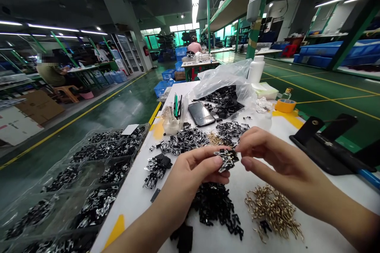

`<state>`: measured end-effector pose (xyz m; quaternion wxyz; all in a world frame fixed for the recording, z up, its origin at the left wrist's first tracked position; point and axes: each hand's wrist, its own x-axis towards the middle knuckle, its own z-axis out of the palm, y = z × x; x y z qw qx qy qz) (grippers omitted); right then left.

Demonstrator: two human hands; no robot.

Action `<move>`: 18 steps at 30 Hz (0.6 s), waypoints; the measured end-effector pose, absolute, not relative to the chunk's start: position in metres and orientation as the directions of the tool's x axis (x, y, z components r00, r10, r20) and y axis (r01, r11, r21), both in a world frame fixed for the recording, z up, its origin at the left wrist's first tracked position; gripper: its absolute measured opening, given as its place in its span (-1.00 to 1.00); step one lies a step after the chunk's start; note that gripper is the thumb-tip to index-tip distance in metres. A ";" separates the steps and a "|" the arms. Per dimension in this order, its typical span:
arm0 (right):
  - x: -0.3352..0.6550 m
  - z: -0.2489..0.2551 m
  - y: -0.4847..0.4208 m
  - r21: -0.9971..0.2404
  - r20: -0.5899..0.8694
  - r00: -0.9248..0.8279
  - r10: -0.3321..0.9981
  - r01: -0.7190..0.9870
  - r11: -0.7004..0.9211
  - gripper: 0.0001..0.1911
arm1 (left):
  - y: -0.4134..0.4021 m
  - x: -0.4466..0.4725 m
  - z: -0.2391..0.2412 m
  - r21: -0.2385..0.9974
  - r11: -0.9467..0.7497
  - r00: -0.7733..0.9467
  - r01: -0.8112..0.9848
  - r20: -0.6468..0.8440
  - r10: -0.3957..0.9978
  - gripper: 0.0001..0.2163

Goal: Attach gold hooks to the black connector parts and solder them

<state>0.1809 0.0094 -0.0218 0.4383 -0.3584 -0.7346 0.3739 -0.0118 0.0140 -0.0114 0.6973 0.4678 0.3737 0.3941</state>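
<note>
My left hand [202, 166] grips a small cluster of black plastic parts with silver metal clips [227, 159] between thumb and fingers. Beside its right edge is my right hand [267, 154]. Its thumb and index finger are apart, with nothing visible between them; whether a fingertip touches the cluster I cannot tell. Under the hands lies a pile of small black plastic parts [215, 205]. A heap of bent brass-coloured metal pieces [273, 211] is below my right hand. Beyond my left hand spread black parts with silver clips [187, 139] and a small brass pile [214, 138].
A smartphone [201, 113] and a clear bag of black parts [222, 101] lie farther back on the white table [133, 201]. A compartmented plastic tray [63, 205] stands left, a black metal fixture [320, 146] right. Orange tape [285, 105] and a white bottle [256, 69] stand behind.
</note>
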 end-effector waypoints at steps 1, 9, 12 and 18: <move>0.182 -0.021 0.009 -0.845 0.382 -0.386 0.840 0.222 0.486 -0.88 | 0.014 -0.011 -0.012 0.937 0.280 0.430 -0.210 -0.169 0.887 -0.83; 0.185 -0.017 0.010 -0.799 0.323 -0.477 0.818 0.326 0.506 -0.91 | 0.014 -0.010 -0.012 0.871 0.443 0.504 -0.213 -0.291 0.813 -0.78; 0.184 -0.017 0.010 -0.793 0.325 -0.481 0.815 0.330 0.511 -0.90 | 0.014 -0.010 -0.013 0.854 0.468 0.515 -0.228 -0.302 0.802 -0.79; 0.185 -0.019 0.009 -0.725 0.447 -0.429 0.785 0.341 0.599 -0.89 | 0.017 -0.010 -0.016 0.819 0.500 0.538 -0.283 -0.296 0.789 -0.79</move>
